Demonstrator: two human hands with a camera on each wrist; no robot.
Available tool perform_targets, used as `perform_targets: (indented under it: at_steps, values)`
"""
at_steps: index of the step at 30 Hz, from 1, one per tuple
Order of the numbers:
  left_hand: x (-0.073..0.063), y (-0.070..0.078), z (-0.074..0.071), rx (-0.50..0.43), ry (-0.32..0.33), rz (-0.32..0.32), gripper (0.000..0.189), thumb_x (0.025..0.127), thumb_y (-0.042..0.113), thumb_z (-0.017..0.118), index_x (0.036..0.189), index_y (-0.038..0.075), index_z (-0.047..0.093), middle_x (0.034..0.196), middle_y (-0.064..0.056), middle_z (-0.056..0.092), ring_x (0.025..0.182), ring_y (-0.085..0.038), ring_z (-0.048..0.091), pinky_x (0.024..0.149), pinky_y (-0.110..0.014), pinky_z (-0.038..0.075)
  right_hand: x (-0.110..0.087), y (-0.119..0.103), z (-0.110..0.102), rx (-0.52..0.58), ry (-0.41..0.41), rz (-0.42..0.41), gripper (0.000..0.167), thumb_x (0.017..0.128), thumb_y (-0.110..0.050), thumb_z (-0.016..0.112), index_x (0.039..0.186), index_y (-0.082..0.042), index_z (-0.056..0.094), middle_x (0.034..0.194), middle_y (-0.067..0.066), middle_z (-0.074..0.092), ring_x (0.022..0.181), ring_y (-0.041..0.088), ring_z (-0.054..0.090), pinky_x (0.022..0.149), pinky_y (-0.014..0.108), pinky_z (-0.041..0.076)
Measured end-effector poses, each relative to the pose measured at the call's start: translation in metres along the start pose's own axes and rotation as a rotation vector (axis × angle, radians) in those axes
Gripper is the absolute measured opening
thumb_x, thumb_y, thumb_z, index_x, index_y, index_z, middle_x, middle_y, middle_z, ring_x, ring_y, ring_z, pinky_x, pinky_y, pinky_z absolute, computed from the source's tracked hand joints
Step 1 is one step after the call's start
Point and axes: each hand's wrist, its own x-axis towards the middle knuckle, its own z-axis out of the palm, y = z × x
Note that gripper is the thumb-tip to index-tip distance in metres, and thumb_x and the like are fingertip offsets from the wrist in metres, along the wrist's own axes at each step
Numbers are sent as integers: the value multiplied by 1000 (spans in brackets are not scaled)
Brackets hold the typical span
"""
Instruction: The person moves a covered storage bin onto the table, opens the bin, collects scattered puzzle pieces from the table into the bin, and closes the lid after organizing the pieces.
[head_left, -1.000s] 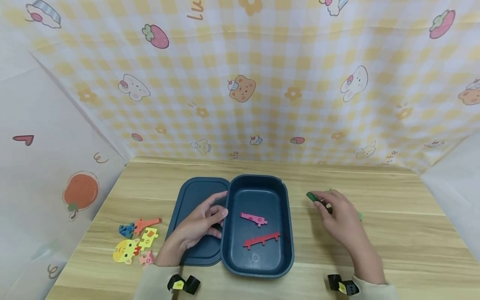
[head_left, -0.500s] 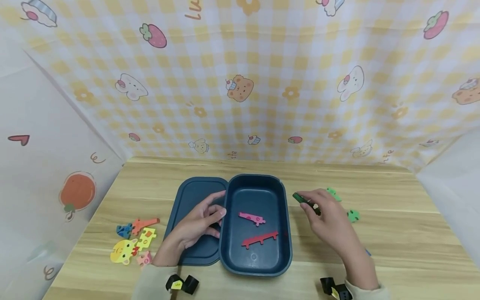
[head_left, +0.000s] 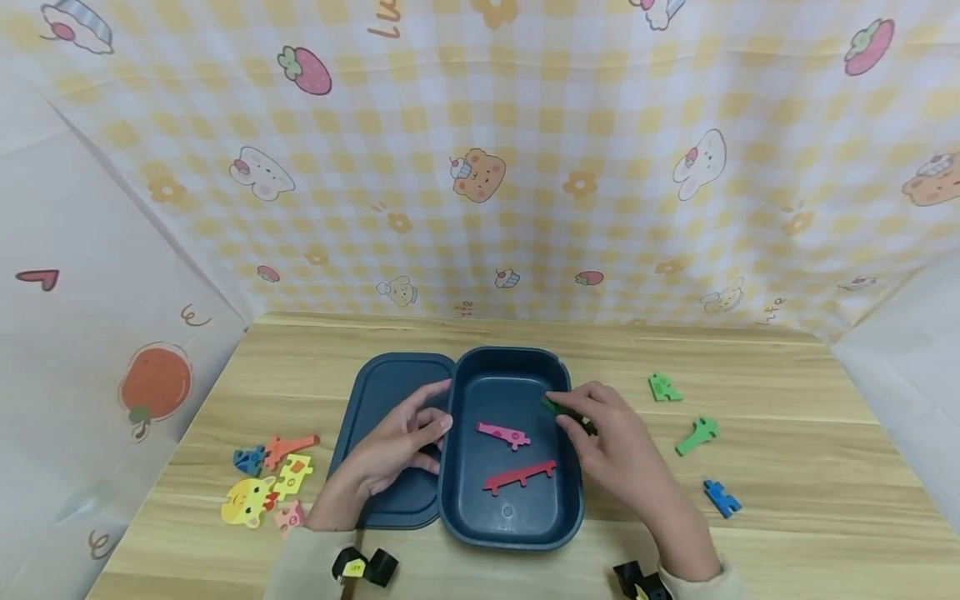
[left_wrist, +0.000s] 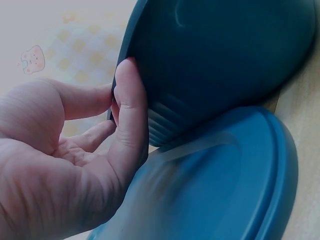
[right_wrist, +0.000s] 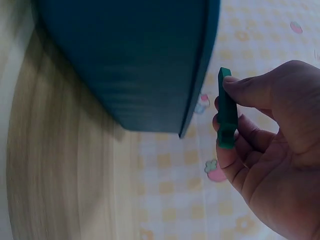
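Note:
In the head view a dark blue plastic box stands mid-table, overlapping its flat lid on the left. My left hand holds the box at its left rim; in the left wrist view one finger lies along the outer wall and other fingertips meet the rim. A dark green puzzle piece is pinched between thumb and fingers of my right hand, above the box's right rim. Inside the box lie a pink puzzle piece and a long red puzzle piece.
Right of the box are two light green puzzle pieces, one squarish and one long, and a blue puzzle piece. Several coloured pieces, including a yellow animal head, lie at left. A checked cloth hangs behind the table.
My right hand has carried the dark green puzzle piece leftward from the right of the table to the box's rim, uncovering the pieces there. My left hand stays at the box.

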Motion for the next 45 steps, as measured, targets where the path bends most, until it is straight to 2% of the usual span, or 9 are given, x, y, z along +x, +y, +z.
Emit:
perform_targets:
  at_steps: [9,18,26,35,39,45]
  values:
    - [0,0,0,1,4,-2,67,110,19,58,168,18,24,112,-4,61,90,-18,62,68,-29,64,1,-7,10,8,-21,-13,32,97,-2,74,126,-12,78,105,-4,67,98,11,55,69,23,54]
    - [-1,0,0,4,7,-11,68,110,20,59,168,18,24,111,-4,61,91,-19,62,69,-29,64,1,-12,18,-22,-31,-33,33,95,-3,76,124,-18,80,108,-8,68,98,6,54,78,23,53]
    - [1,0,0,-2,1,-8,68,110,20,59,168,18,23,112,-4,62,91,-18,62,68,-29,63,1,-19,22,-15,-42,-35,31,95,-4,77,122,-20,81,106,-10,69,95,5,52,77,23,50]
    - [0,-2,-2,5,5,-7,67,110,22,59,167,19,24,113,-4,62,92,-19,62,69,-29,63,2,-21,30,-57,-59,-94,27,96,-5,76,117,-21,82,108,-8,71,98,7,57,86,31,52]
    - [0,-2,-1,3,3,-11,68,110,22,59,168,19,24,112,-4,62,92,-19,62,69,-29,63,1,-21,33,-71,-73,-83,27,96,-4,75,116,-22,82,109,-8,71,100,9,57,89,33,53]
    - [0,-3,-1,2,7,-6,67,110,22,59,167,19,24,112,-4,62,92,-19,63,69,-29,63,1,-21,33,-35,-80,-55,30,97,2,71,116,-19,82,110,-6,71,98,8,57,84,26,57]
